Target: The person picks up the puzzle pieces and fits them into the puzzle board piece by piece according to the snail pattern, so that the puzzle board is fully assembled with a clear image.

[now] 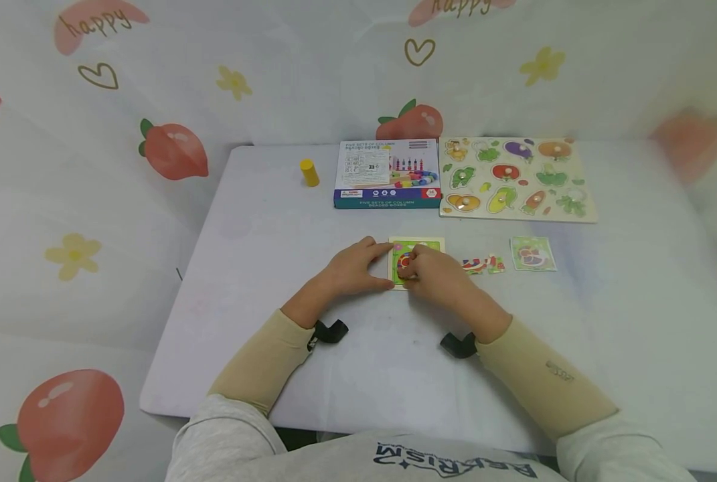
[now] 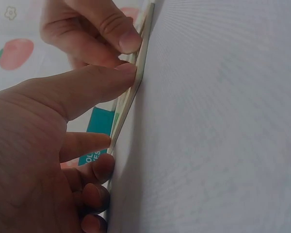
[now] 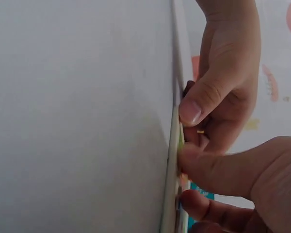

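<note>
A small jigsaw puzzle board [image 1: 417, 239] with a pale wooden rim and a green picture lies flat on the table. My left hand [image 1: 353, 268] rests at its left side, thumb and index finger spread and fairly straight against the rim. Bent over the board, my right hand [image 1: 439, 276] has thumb and fingertips together at the colourful round part of the picture. They seem to pinch a puzzle piece, mostly hidden by the fingers. Several loose puzzle pieces [image 1: 474, 266], red, white and green, lie just right of the board. Farther right is a square picture card [image 1: 533, 254].
Behind the hands lie a boxed bead set [image 1: 387, 199] and a large vegetable puzzle board [image 1: 485, 214], side by side. A yellow cylinder [image 1: 310, 173] stands left of the box. The white table [image 1: 244, 268] meets a peach-patterned cloth at the back.
</note>
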A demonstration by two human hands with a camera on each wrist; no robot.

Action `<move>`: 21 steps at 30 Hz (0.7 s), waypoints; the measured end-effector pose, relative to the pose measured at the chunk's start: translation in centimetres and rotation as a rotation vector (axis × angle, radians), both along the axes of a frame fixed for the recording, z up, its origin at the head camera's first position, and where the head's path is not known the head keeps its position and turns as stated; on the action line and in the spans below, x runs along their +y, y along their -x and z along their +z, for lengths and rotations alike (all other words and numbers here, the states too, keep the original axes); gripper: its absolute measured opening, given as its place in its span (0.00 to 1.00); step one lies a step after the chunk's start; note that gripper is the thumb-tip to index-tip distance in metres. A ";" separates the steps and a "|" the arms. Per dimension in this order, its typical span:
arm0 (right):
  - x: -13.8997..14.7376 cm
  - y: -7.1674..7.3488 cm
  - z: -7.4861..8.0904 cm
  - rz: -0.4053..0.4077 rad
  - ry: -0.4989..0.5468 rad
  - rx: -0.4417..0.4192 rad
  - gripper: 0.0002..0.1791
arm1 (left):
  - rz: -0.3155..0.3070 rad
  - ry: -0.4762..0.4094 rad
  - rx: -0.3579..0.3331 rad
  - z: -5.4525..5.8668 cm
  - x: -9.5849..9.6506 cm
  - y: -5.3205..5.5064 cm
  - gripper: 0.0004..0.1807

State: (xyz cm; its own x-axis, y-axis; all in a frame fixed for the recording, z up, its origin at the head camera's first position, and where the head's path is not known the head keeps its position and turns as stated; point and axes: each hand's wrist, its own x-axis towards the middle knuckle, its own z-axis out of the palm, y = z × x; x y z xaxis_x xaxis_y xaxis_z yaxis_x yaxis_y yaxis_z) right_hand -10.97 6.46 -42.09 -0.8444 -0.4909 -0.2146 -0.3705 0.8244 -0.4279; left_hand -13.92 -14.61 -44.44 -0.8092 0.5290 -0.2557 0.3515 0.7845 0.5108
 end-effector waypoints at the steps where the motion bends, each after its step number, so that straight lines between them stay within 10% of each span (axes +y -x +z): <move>1: 0.1 0.0 0.0 0.000 -0.007 -0.005 0.17 | 0.002 -0.002 -0.001 0.0 0.0 0.0 0.45; 21: 3.4 -1.5 1.2 0.030 0.059 0.094 0.24 | 0.011 0.020 -0.023 0.4 0.1 -0.1 0.46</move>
